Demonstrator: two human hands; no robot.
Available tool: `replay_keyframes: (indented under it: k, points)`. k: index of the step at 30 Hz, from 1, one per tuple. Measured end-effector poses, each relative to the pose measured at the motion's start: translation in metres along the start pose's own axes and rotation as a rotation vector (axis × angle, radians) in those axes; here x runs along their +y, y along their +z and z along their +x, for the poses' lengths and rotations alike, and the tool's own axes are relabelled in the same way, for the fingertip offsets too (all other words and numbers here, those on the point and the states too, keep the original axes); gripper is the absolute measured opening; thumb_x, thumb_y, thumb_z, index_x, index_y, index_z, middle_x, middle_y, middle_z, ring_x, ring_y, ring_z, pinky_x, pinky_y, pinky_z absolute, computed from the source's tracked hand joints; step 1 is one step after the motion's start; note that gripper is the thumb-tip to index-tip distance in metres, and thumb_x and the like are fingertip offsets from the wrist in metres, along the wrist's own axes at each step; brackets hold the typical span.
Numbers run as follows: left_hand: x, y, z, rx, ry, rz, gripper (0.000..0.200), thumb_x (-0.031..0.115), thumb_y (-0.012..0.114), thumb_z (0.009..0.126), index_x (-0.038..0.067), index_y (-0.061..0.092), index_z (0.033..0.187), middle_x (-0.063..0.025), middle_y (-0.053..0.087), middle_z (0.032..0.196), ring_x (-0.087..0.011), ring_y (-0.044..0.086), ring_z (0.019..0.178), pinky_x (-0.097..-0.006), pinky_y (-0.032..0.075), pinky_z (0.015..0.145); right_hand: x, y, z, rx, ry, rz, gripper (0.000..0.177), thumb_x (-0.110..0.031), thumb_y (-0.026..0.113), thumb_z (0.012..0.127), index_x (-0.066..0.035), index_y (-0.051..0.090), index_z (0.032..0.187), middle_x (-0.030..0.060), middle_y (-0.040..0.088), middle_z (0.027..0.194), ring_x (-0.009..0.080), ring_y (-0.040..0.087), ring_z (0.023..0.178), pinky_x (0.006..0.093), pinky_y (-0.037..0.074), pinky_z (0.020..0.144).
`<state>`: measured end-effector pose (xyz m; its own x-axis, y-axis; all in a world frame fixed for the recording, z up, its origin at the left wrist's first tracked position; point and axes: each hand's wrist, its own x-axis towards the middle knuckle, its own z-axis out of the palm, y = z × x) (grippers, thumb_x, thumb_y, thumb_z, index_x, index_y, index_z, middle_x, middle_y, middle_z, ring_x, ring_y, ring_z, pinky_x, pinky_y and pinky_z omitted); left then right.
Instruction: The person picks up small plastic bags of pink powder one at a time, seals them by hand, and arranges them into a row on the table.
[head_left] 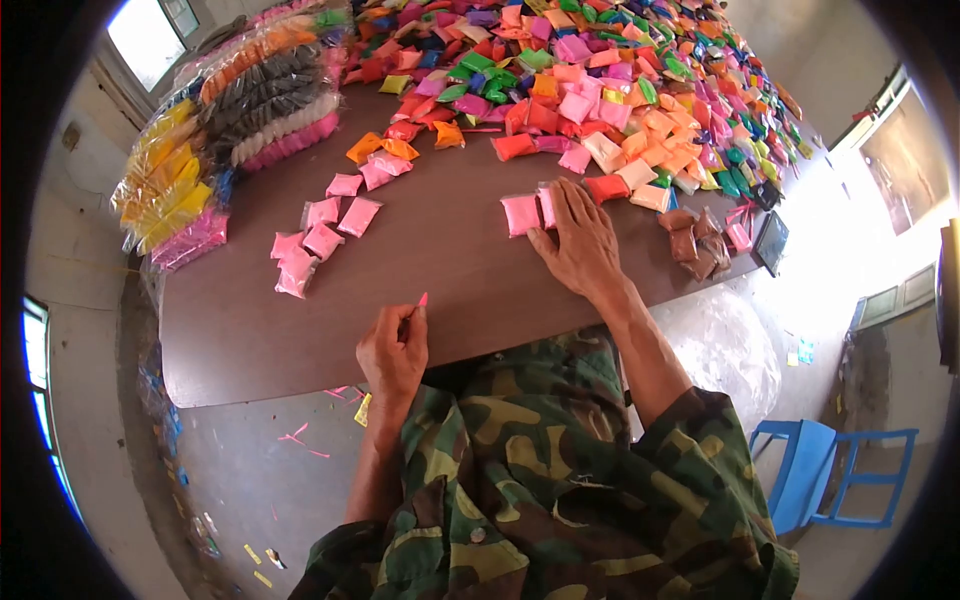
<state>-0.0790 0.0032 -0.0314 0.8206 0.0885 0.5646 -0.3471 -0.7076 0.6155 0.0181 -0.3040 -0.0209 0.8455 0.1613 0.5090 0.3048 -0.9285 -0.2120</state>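
My right hand [582, 243] lies flat on the brown table [240, 330], fingers resting on a pink powder packet [521, 214] and a second pink packet beside it. My left hand [393, 352] hovers at the table's near edge, pinching a thin pink strip [420, 301] between thumb and fingers. A loose group of pink packets [322, 235] lies to the left on the table.
A big heap of many-coloured packets [600, 80] covers the far half of the table. Brown packets [692, 243] and a dark phone-like slab [770, 243] sit at the right edge. Bundled packets in clear bags [230, 120] line the left. A blue chair [820, 475] stands right.
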Motion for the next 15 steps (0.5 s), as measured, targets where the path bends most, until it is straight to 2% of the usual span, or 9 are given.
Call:
replay_keyframes:
  k: [7, 15]
  points:
    - [-0.0003, 0.0027, -0.0037, -0.003, -0.072, -0.027, 0.015, 0.012, 0.084, 0.097, 0.006, 0.070, 0.096, -0.0106, 0.070, 0.078, -0.0281, 0.069, 0.063, -0.0392, 0.054, 0.060, 0.0031, 0.0034, -0.0042, -0.007, 0.018, -0.007, 0.087, -0.046, 0.075, 0.098, 0.001, 0.041, 0.164, 0.0239, 0.050, 0.165, 0.0404, 0.046, 0.155, 0.0555, 0.040, 0.123]
    - [-0.0015, 0.0015, -0.0016, -0.016, -0.037, 0.019, 0.014, 0.011, 0.083, 0.097, 0.007, 0.070, 0.095, -0.0106, 0.071, 0.078, -0.0285, 0.070, 0.064, -0.0391, 0.055, 0.060, 0.0050, 0.0023, -0.0046, 0.001, 0.020, 0.026, 0.095, -0.046, 0.079, 0.095, 0.000, 0.038, 0.167, 0.0256, 0.043, 0.171, 0.0424, 0.043, 0.157, 0.0568, 0.038, 0.124]
